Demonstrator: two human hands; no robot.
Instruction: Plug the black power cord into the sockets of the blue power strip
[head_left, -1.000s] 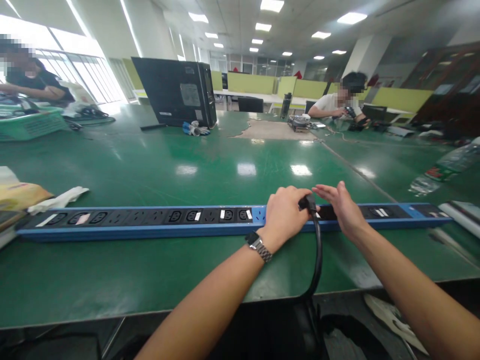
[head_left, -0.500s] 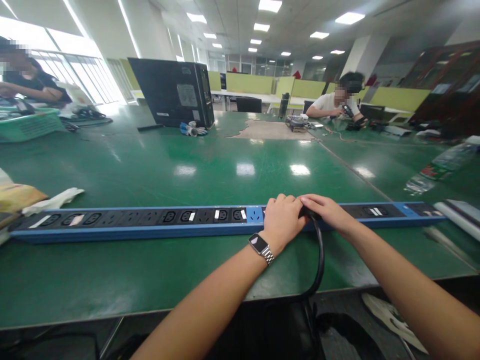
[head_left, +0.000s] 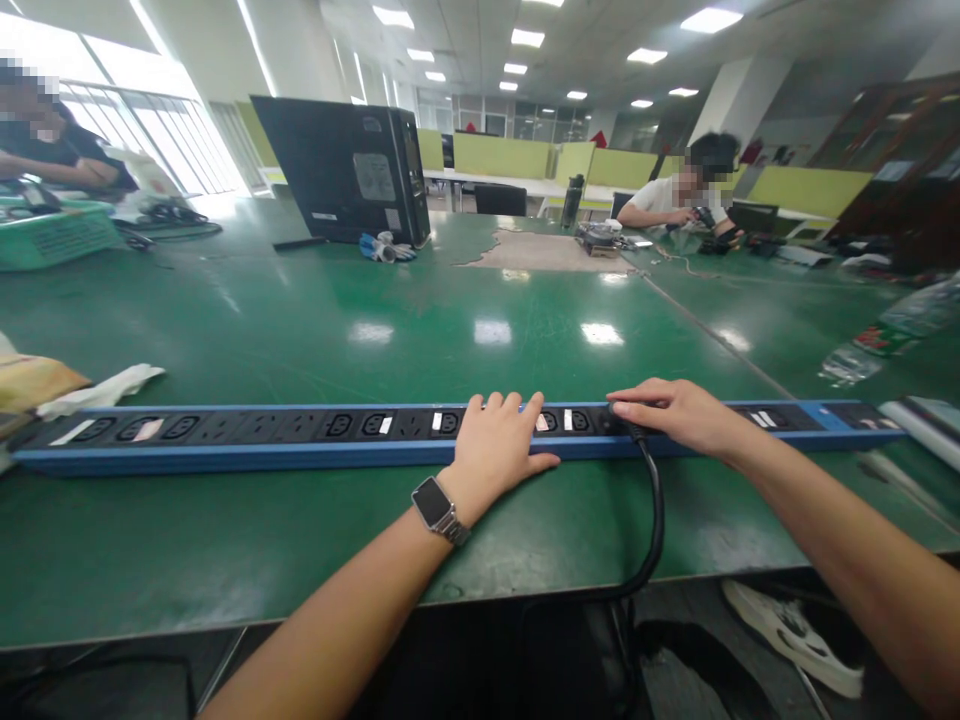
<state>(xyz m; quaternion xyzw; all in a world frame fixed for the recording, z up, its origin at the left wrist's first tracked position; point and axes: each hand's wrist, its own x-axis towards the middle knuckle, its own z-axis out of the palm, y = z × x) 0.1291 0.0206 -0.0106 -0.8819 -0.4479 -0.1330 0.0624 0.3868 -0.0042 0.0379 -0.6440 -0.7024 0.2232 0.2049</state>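
Note:
A long blue power strip [head_left: 247, 458] with black sockets, some marked by small white labels, lies across the green table in front of me. My left hand [head_left: 495, 440] wears a watch and spans the strip near its middle, fingers over the far edge and thumb along the near side, gripping it. Farther right, my right hand [head_left: 679, 415] is closed on a black plug [head_left: 621, 418] at the strip's sockets. How deep the plug sits is hidden by the fingers. From it a thick black cable [head_left: 657, 520] curves down over the table's front edge.
A black computer case [head_left: 352, 175] stands at the back beside gloves [head_left: 386, 247]. A plastic bottle [head_left: 885, 330] lies at right. A green basket [head_left: 60, 240] is at far left. Two people sit at the table, one on each side. A shoe [head_left: 795, 635] shows below.
My left hand has moved left, away from the plug, onto the strip's middle. My right hand stays at the plug. The view has shifted slightly.

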